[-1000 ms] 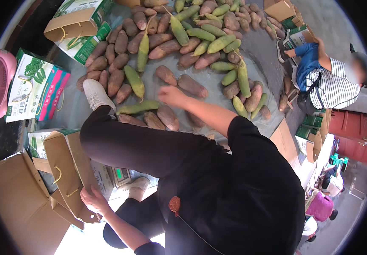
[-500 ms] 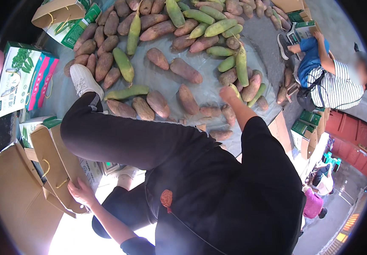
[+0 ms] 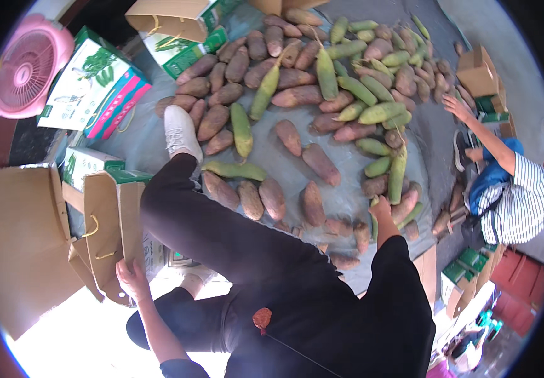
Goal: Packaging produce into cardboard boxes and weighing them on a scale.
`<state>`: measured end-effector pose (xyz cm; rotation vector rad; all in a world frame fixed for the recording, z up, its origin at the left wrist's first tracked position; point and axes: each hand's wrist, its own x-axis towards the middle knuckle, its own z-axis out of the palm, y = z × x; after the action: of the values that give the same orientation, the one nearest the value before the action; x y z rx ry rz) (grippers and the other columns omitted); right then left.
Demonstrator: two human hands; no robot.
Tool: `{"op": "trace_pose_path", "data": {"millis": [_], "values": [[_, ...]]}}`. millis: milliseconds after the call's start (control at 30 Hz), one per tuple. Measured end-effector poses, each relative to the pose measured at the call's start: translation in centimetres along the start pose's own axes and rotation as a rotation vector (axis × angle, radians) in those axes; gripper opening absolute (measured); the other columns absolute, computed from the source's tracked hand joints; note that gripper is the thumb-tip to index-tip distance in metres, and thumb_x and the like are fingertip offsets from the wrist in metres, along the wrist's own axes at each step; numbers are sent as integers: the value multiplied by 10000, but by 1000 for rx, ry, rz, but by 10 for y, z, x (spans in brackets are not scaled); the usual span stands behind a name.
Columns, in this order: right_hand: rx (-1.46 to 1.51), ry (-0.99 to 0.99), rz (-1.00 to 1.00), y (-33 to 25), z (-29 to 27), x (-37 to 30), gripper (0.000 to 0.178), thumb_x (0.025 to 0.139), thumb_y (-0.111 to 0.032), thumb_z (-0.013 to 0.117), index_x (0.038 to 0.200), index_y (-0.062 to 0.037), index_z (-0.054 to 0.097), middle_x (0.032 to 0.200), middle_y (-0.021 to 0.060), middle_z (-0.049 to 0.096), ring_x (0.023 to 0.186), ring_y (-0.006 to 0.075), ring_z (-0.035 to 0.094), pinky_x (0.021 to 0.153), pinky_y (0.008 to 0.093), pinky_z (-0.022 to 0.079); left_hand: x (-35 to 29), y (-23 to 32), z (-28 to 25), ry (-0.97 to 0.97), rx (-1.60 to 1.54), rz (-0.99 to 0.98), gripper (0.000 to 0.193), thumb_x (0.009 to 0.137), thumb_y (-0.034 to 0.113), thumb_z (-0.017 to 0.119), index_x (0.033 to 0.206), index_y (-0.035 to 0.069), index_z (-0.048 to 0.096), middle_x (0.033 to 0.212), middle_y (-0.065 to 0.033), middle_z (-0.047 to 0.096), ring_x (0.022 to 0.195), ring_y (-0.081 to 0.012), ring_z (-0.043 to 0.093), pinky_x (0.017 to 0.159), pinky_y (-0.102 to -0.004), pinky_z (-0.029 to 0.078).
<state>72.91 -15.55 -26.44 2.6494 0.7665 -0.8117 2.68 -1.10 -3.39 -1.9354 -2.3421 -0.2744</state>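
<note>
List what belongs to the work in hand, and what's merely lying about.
In the work:
open carton, at left hand
green vegetables, by right hand
reddish-brown roots, probably

Apparently just lying about:
pink fan
cardboard piece, lower right

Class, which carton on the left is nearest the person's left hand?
The open brown carton beside the bent knee: its lower edge lies at the left hand, while the others, including the pink-banded carton, sit farther off.

From afar, through the head view, I see the right hand against a green radish, the left hand at an open carton, and reddish roots scattered over grey sheeting.
</note>
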Motion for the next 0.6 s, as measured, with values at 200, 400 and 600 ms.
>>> {"op": "trace_pose_path", "data": {"millis": [200,400,600], "values": [[-268,-93,9,-10,-1,-5,700,640,-289,759,1250,-106,471,1238,136,510,1186,310,458,958,397,419,3,9,0,-27,-38,46,189,797,109,582,933,-5,517,870,-164,538,845,-369,523,750,-455,417],[-342,-74,-21,-39,25,-32,561,735,-179,657,1226,-144,387,1224,77,505,1170,283,467,911,436,438,3,8,0,-23,6,30,200,797,117,584,930,-12,511,867,-168,531,848,-367,525,741,-455,416],[-588,-77,-187,-56,11,-37,358,831,-132,546,1177,-183,472,1205,61,522,1161,242,471,901,424,425,6,12,1,-43,-56,23,179,770,97,588,920,18,530,856,-141,540,848,-349,531,734,-439,424]]}}
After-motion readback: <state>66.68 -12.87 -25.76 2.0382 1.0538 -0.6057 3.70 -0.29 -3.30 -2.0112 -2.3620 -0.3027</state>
